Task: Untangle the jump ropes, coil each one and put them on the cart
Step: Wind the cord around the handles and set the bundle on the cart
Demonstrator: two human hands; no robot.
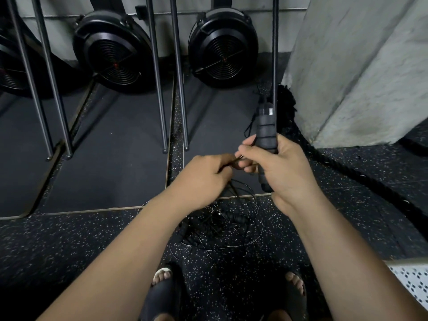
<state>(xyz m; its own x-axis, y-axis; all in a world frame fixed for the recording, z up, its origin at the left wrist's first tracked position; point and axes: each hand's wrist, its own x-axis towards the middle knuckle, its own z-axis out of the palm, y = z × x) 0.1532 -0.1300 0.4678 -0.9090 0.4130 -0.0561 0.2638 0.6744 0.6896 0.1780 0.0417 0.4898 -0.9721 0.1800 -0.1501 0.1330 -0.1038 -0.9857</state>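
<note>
My right hand [281, 166] grips a black foam jump rope handle [266, 128] upright, its metal collar pointing up. My left hand [203, 176] pinches a thin black cable [234, 161] just left of the right hand's fingers. Below both hands, a tangled pile of jump ropes [220, 224] lies on the speckled floor, thin cables looping around several black handles. The strands between my hands and the pile are partly hidden by my left wrist.
Two black fan-wheel machines [223, 47] [111, 49] stand against the far wall, with metal rails [179, 89] slanting down to dark mats. A thick black battle rope [361, 179] runs along the floor right, beside a concrete pillar [359, 66]. A perforated white surface [412, 283] shows at lower right. My sandalled feet [162, 288] are below.
</note>
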